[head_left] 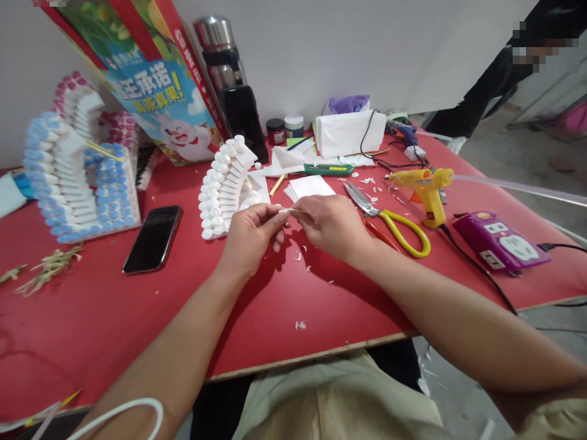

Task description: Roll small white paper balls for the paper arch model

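My left hand (251,237) and my right hand (331,221) meet above the middle of the red table. Between their pinched fingertips runs a thin white strip (293,211); its exact kind is too small to make out. Just left of my left hand stands a curved white model (224,190), built of folded pieces with rounded white tips. Behind my right hand lies a stack of white paper (309,186). White scraps (300,325) are scattered below my hands. Scissors with yellow and red handles (389,223) lie right of my right hand.
A yellow glue gun (426,186) and a purple power strip (499,241) with cords occupy the right. A green cutter (328,170) lies behind. At left are a phone (153,239), a blue-and-white model (68,183) and a printed bag (156,91). The table's front edge (312,355) is near me.
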{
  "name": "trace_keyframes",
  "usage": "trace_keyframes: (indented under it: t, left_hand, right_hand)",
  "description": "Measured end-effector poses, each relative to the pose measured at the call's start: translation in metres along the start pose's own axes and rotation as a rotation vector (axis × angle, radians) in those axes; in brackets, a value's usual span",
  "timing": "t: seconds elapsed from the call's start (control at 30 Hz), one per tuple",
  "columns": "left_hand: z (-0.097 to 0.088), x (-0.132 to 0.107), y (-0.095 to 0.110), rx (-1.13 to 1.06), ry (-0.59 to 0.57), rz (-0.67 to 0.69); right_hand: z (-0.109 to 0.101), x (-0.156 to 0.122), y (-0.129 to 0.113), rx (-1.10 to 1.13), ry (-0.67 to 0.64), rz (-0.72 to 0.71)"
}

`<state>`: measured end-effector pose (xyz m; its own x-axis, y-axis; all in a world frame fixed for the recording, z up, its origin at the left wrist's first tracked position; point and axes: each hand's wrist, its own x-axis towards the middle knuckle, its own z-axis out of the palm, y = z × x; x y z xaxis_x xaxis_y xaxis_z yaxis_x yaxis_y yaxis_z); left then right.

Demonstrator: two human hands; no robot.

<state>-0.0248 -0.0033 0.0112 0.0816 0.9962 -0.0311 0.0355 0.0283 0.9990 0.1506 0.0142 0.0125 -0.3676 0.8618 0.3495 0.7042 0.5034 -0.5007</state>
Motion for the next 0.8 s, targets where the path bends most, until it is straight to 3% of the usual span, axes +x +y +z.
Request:
trace_keyframes:
  t: [0.13,0.2,0.3,0.37,0.47,0.6,0.8]
  left_hand:
    - [-0.0028,0.0044,-0.0036,-0.167,-0.004,-0.055]
    - [-0.0043,0.0052,-0.0049,-0.155,-0.010,-0.055]
    - [-0.0052,0.0048,-0.0055,-0.092,-0.013,-0.025]
    - [-0.0048,0.0041,-0.0054,-0.033,-0.005,0.006]
    - [-0.0033,0.0027,-0.0047,0.043,0.018,0.035]
    - [-0.0015,-0.0002,-0.0025,0.127,0.016,0.086]
    - [-0.0001,-0.0041,0.0002,0.322,0.075,0.210]
  right_hand:
    - [0.0002,-0.0006,0.0015,-0.225,-0.038,-0.123]
    - [0.0004,0.0002,0.0040,-0.166,-0.040,-0.134]
    - [0.0007,0.0012,0.0065,0.096,0.003,-0.113]
    - [0.0013,0.0020,0.0063,0.324,0.022,-0.028]
    - [0.0030,0.0040,0.0041,0.628,0.020,0.220]
    - [0.0049,0.0066,0.0005,1.019,-0.073,0.500]
    - [0.0034,0.0053,-0.0019,1.146,-0.098,0.552]
